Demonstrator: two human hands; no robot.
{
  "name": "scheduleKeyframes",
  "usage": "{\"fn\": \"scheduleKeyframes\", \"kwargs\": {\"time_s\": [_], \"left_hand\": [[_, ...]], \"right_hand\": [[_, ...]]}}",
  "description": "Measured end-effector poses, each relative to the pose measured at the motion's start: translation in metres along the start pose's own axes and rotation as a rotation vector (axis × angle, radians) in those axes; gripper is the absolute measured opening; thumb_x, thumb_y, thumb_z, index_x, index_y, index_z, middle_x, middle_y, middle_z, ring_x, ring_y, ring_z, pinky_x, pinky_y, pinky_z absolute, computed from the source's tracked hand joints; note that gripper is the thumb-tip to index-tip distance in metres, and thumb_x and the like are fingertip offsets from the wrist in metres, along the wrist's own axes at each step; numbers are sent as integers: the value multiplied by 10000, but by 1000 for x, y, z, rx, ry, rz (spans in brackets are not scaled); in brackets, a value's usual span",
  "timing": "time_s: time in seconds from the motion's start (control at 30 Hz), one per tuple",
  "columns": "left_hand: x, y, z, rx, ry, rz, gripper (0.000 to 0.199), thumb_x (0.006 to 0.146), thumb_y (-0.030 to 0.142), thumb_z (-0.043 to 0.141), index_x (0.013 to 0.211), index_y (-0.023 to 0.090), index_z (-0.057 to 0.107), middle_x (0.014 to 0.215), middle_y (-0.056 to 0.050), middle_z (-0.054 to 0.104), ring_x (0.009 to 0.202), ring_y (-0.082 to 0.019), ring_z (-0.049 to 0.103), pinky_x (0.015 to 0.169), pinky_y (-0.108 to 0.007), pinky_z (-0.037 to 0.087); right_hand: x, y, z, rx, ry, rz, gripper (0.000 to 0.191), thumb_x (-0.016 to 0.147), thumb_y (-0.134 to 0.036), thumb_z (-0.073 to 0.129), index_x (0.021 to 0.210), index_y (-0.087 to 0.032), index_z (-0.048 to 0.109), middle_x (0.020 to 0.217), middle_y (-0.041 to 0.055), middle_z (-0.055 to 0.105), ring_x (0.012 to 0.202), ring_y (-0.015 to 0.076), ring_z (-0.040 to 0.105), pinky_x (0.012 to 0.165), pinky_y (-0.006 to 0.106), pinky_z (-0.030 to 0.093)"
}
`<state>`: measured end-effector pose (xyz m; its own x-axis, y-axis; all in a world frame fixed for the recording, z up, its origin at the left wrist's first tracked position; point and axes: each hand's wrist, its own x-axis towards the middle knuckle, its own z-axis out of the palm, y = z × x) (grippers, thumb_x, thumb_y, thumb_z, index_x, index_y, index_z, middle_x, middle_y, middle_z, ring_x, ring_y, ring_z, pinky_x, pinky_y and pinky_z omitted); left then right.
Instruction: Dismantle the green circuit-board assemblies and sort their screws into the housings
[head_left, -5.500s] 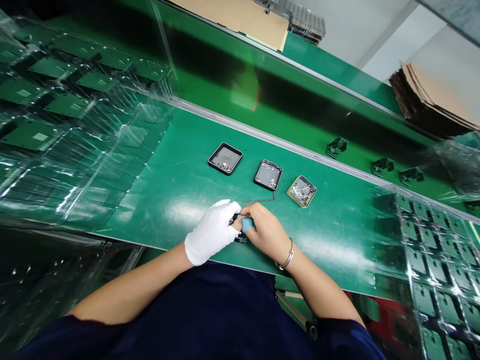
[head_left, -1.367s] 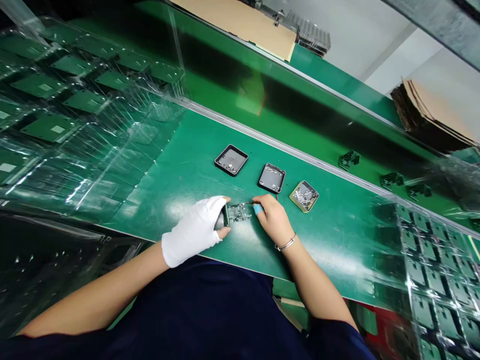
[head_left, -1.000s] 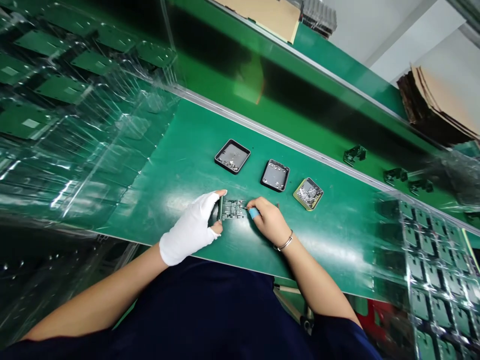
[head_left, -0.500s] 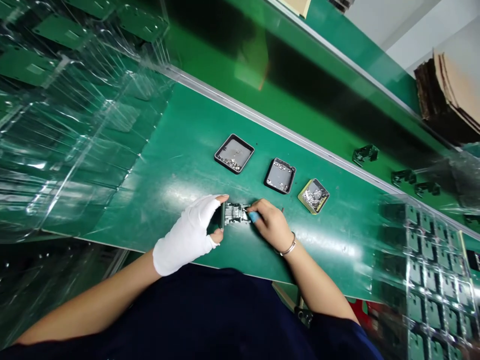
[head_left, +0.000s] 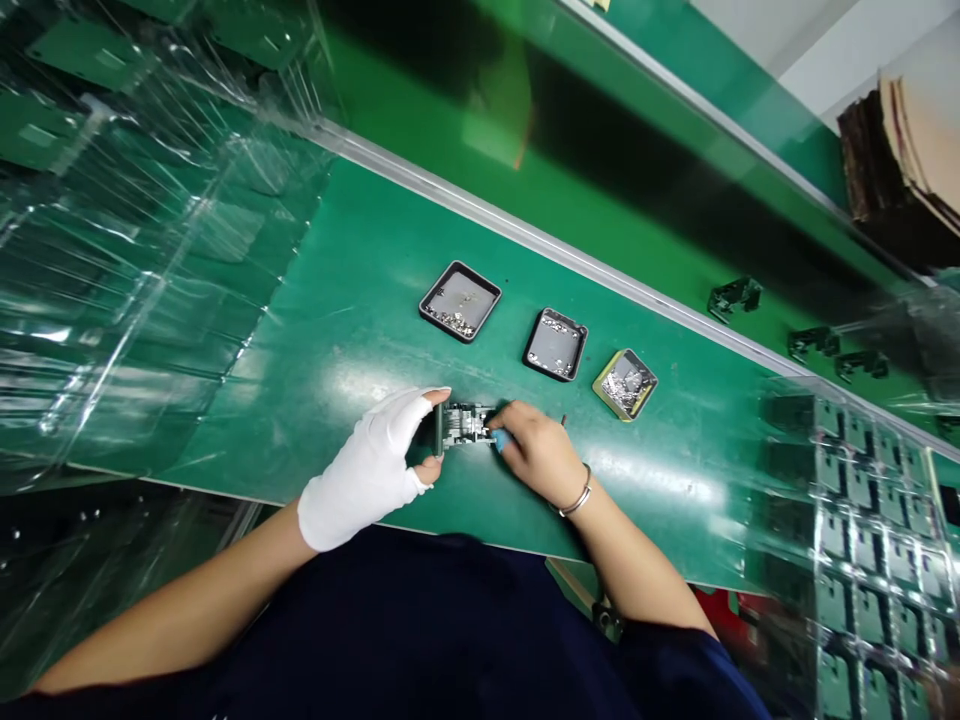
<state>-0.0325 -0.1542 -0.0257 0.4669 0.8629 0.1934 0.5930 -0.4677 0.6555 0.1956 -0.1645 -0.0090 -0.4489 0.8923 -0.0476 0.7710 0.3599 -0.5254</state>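
My left hand, in a white glove with bare fingertips, grips the dark plate end of a small grey mechanical assembly. It holds this part just over the green bench top. From the other side, my right hand pinches at the part's right end, with a blue cover on one fingertip. Whatever lies between those fingertips is too small to make out. Beyond the hands sit a dark square tray of small metal pieces, a second dark tray and a yellow-sided tray of shiny metal pieces.
Clear plastic trays are stacked at the left. Another clear tray with rows of green parts stands at the right. Several dark green assemblies rest beyond the metal rail. Cardboard sheets lie at the upper right.
The view has shifted slightly, so the trays and the part appear a little further left. Both hands keep their hold, and the right fingertips still work at the part's right end.
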Motion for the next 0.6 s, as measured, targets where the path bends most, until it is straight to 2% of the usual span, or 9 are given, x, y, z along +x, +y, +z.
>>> {"fn": "scheduleKeyframes", "kwargs": {"time_s": [0.1, 0.2, 0.3, 0.4, 0.5, 0.57, 0.6], "left_hand": [[-1, 2, 3, -57, 33, -20, 504, 798, 229, 564, 1273, 176, 406, 1244, -128, 580, 1158, -272, 582, 987, -427, 497], [-4, 4, 5, -102, 76, 24, 474, 825, 249, 559, 1259, 179, 382, 1289, -144, 556, 1185, -270, 572, 993, -430, 498], [-6, 4, 3, -91, 50, 74, 572, 822, 321, 580, 1320, 177, 338, 1349, -167, 508, 1237, -300, 529, 1015, -466, 476], [-6, 2, 4, -15, 38, 127, 752, 799, 414, 610, 1417, 168, 258, 1402, -186, 453, 1265, -343, 492, 1025, -500, 455], [-3, 1, 8, 93, 78, 173, 692, 841, 372, 576, 1425, 161, 271, 1362, -185, 490, 1228, -338, 525, 998, -480, 475], [0, 2, 10, 130, 91, 198, 603, 861, 328, 551, 1392, 155, 322, 1308, -179, 532, 1186, -323, 559, 969, -456, 497], [2, 2, 10, 136, 85, 209, 566, 862, 316, 547, 1369, 156, 352, 1284, -172, 549, 1165, -317, 573, 958, -447, 504]], "right_hand": [[-1, 3, -5, 69, 216, 4, 164, 880, -198, 510, 996, -198, 625, 1084, 86, 640, 1038, 219, 562, 926, 398, 425], [-1, 0, -7, 206, 308, 58, 125, 896, -270, 546, 962, -203, 627, 1033, 75, 657, 997, 202, 589, 916, 394, 431], [-2, -8, -7, 341, 316, 26, 83, 885, -286, 565, 877, -209, 595, 934, 48, 662, 899, 166, 619, 907, 366, 448], [-7, -19, -2, 171, 300, -73, 72, 864, -269, 582, 920, -224, 586, 980, 43, 671, 975, 178, 603, 1084, 458, 297], [-12, -27, 3, -34, 198, -244, 177, 821, -207, 596, 997, -221, 594, 1063, 49, 675, 1079, 203, 557, 1152, 480, 159], [-13, -24, 0, -66, 135, -336, 217, 815, -204, 599, 1031, -224, 600, 1095, 39, 676, 1095, 198, 550, 1158, 462, 154], [-13, -18, -6, -63, 130, -338, 209, 832, -212, 584, 1040, -231, 605, 1098, 32, 678, 1087, 189, 556, 1151, 450, 180]]}}
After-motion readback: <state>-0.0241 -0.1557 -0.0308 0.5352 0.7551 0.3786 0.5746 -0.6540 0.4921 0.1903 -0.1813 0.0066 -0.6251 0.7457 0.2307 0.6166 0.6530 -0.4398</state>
